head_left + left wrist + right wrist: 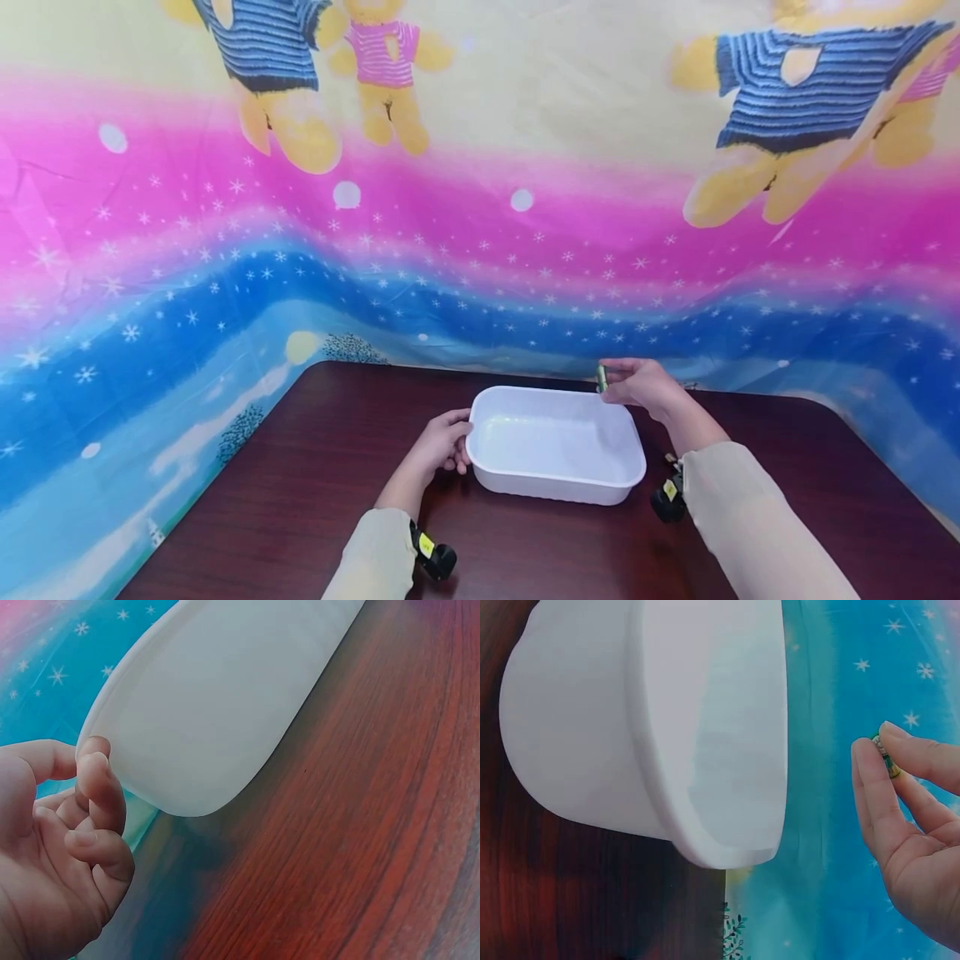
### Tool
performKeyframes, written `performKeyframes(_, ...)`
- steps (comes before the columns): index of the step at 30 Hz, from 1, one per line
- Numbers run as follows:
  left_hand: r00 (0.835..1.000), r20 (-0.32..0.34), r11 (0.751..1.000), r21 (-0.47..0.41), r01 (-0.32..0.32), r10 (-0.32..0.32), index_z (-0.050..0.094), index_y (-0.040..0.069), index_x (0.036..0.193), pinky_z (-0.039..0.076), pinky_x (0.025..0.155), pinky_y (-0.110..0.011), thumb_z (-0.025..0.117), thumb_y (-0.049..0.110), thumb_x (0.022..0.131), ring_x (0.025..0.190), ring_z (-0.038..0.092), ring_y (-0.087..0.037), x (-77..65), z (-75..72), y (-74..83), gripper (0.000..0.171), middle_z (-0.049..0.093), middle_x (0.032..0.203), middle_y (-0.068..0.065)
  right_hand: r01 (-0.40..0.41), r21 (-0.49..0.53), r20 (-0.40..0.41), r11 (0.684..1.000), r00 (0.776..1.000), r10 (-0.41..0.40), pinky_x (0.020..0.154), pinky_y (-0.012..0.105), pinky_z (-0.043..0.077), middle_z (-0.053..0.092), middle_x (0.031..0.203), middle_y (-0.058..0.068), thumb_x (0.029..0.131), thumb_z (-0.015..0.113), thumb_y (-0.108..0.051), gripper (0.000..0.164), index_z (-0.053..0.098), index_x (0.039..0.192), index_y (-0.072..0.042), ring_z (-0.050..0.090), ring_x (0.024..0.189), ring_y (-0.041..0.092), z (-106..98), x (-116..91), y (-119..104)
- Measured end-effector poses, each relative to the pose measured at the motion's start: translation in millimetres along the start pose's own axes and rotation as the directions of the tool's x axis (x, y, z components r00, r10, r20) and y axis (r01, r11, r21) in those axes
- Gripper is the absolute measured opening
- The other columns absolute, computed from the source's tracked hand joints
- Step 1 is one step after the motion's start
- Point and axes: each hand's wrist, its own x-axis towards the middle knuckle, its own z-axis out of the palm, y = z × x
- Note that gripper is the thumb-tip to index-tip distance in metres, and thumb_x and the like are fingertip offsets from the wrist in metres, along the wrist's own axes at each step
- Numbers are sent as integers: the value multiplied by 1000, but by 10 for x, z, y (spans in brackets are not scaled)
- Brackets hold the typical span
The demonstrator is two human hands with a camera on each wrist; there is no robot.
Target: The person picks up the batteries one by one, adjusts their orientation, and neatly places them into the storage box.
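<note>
A white plastic basin, rectangular with rounded corners, stands on the table, and its inside shows nothing in it. My left hand pinches the basin's left rim between thumb and index finger. The other left fingers curl loosely beside the wall, as the left wrist view shows. Above the far right corner of the basin, my right hand pinches a small green battery between thumb and fingertips. In the right wrist view the battery is mostly covered by those fingers, with a gold-coloured end showing.
The dark reddish-brown wooden table extends around the basin on all sides. Close behind its far edge hangs a printed cloth with bears and snowflakes. Black camera mounts sit on both wrists.
</note>
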Motion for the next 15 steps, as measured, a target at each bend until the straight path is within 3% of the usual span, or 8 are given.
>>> performKeyframes(15,1000,13,1000,-6,-13,13,42,2,137,32,36,-20,46,17,93,36,50,-12,2,-2,4,46,51,50,-5,29,-6,43,1000,999,-29,86,44,47,49,126,25,79,66,6,65,41,138,0,62,97,27,128,96,-77)
